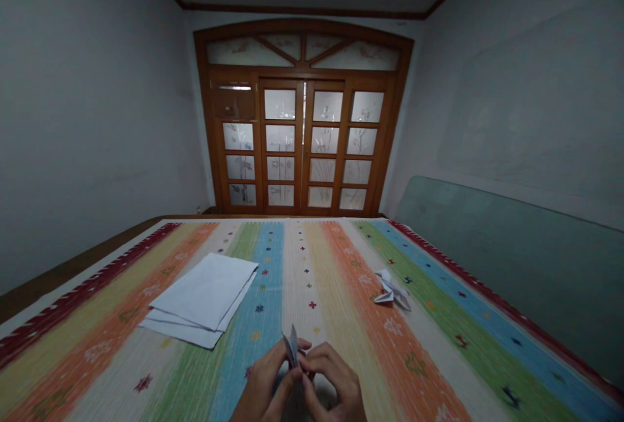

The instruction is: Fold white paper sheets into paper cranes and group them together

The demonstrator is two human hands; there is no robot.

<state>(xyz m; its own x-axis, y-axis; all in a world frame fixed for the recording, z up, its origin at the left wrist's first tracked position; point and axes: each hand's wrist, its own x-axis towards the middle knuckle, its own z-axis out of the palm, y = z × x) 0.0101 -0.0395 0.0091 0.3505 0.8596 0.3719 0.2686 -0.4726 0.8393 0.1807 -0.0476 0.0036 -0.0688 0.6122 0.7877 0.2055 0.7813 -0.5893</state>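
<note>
Hands: two, side by side at bottom centre of the frame.
Left hand (267, 380): fingers closed, thumb and fingers pinching one folded piece (292, 347).
Right hand (334, 376): fingers curled, fingertips pinched together at the piece's lower right edge, their exact hold partly hidden.
Folded piece: one, bottom centre, between the hands, two pointed tips standing up.
Sheets (205, 292): one loose stack, left of centre; at least two white sheets, exact number unclear.
Figure (385, 295): one folded paper shape, right of centre.
Cloth (336, 318): one, striped, across the lower frame, under sheets and figure.
Door panels (304, 181): four, upper centre, wood-framed with glass panes.
</note>
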